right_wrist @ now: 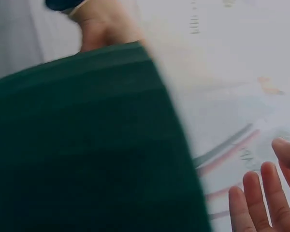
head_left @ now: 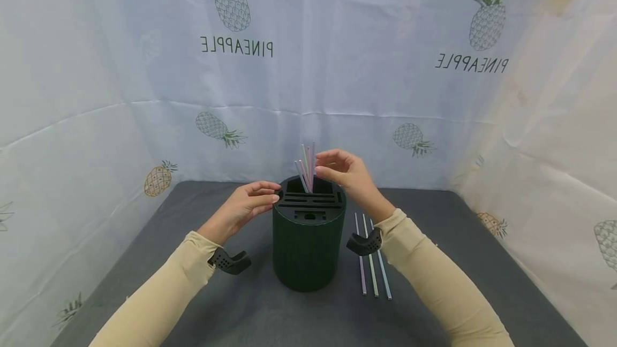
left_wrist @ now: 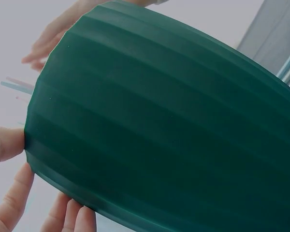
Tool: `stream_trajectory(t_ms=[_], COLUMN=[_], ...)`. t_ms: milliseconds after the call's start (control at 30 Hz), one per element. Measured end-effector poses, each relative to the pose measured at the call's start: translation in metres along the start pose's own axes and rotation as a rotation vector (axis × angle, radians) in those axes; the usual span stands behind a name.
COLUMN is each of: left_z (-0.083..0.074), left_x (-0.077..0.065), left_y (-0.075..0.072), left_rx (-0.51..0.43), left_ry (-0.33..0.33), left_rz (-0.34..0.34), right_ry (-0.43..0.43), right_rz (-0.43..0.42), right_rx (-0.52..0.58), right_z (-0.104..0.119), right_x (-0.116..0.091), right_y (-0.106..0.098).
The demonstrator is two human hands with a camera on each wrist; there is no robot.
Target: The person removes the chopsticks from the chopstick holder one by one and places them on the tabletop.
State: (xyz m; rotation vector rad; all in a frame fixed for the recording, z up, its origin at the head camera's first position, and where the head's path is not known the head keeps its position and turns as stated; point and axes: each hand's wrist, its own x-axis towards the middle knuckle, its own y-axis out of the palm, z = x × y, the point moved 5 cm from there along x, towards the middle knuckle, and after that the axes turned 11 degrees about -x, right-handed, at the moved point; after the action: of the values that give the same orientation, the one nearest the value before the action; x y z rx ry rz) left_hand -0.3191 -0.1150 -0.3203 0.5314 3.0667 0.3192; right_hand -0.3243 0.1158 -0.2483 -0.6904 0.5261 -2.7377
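Zero straws were seen clamped btwn the fingers of the right hand (head_left: 342,167); its thumb was held apart from the other digits, w/ the tips just beside the straws (head_left: 310,169) stood in the rear compartment (head_left: 323,185) of the dark green holder (head_left: 308,256). Whether the nearest straw was touched couldn't be told, b/c the right wrist view was blurred. Poss. risk: if that straw were snagged by a fingertip as the hand was pulled back, it'd prob. be dragged over the rim or knocked into its neighbours, which were leaned at mixed angles w/ plenty of slack around them. By the left hand (head_left: 250,202), the holder was only lightly steadied, it seemed: thumb and fingertips were rested at the rim and side wall, slightly spread, w/o a full wrap. Given a hard sideways push up there, the holder could be tipped or slid, and the straws shifted w/ it. Farther out, three loose straws (head_left: 373,272) were laid on the grey table (head_left: 217,315), right of the holder, roughly side by side. Over them the black wrist mount (head_left: 366,241) was hung in the head view; if lowered or swung carelessly, they could be brushed and rolled, being thin and, prob., round.
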Motion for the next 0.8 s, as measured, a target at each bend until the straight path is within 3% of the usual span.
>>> stream_trajectory(t_ms=[300,800], left_z=[0.000,0.000], left_x=[0.000,-0.002], left_y=[0.001,0.001], left_rx=[0.006,0.007], left_ry=[-0.004,0.003], left_rz=[-0.008,-0.008], right_ry=[0.025,0.044], right_rz=[0.106,0.144], right_rx=[-0.149,-0.181], right_z=[-0.011,-0.012], right_x=[0.010,0.010], right_y=[0.018,0.022])
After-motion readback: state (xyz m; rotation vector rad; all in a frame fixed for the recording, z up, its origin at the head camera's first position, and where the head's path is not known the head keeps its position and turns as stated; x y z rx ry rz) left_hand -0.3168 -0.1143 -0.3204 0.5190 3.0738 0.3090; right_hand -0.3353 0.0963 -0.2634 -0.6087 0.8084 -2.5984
